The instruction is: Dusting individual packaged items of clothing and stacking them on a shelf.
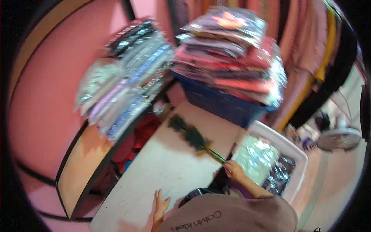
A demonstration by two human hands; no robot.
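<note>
My right hand (234,170) is closed round the green handle of a bushy, dark green duster (193,139). Its tufted head stretches away to the far left, over the white tabletop (154,174), with brownish tufts along its edges. Blur hides whether the head touches the surface. Near the front left of the table, my left hand (161,202) has its fingers apart and holds nothing.
A blue crate (216,102) piled with bagged clothes (228,50) stands at the table's far end. On the left, a shelf (83,166) bears more packets (127,81). A white bin (299,154) with plastic-wrapped items is at the right; garments (301,54) hang behind.
</note>
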